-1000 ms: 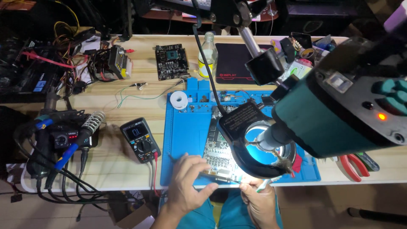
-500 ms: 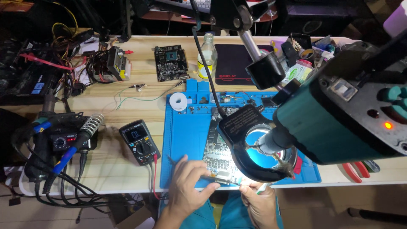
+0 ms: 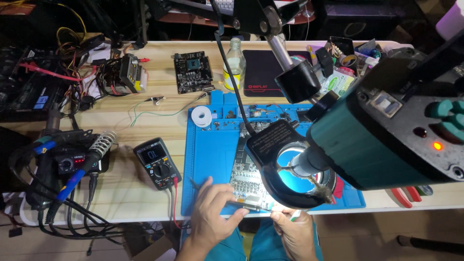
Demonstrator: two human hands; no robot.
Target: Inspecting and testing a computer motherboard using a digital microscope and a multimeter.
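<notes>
Both hands stay at circuit board (image 3: pixel 249 181) near edge: left hand (image 3: pixel 215 212) fingers pinch it, right hand (image 3: pixel 295 229) grips a tool, unmoved.

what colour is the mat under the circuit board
Blue: the work mat under the circuit board shows plainly in the head view.

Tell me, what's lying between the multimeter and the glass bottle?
In the head view, a white solder spool lies between the multimeter and the bottle, on the blue mat's top-left corner.
</notes>
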